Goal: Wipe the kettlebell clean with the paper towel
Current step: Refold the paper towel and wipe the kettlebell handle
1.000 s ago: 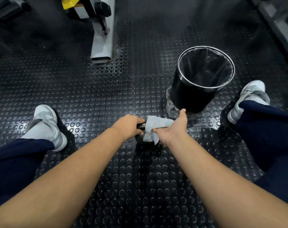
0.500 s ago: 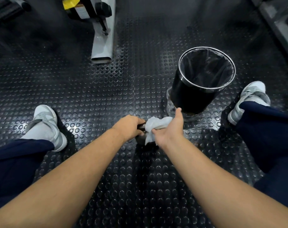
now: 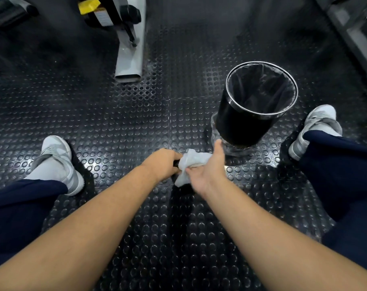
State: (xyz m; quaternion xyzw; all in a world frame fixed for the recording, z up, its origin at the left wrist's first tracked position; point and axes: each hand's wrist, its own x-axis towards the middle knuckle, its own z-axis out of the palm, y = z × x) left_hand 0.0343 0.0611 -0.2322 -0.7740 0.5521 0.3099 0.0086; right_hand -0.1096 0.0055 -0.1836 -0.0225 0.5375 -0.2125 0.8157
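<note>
A black kettlebell (image 3: 175,163) stands on the studded floor between my feet, almost wholly hidden by my hands; only a dark bit of its handle shows. My left hand (image 3: 162,163) grips the handle's left end. A crumpled white paper towel (image 3: 192,162) is wrapped over the handle to the right of that hand. My right hand (image 3: 209,171) holds the towel around the handle, thumb raised toward the bin.
A black bin (image 3: 244,122) with a chrome rim and dark liner stands just beyond my right hand. A grey machine foot (image 3: 129,59) lies at the back left. My shoes (image 3: 56,162) (image 3: 314,127) flank the kettlebell on black rubber flooring (image 3: 115,122).
My right hand has slid left along the handle and rolled over it, bunching the towel closer to my left hand. The left hand has stayed put.
</note>
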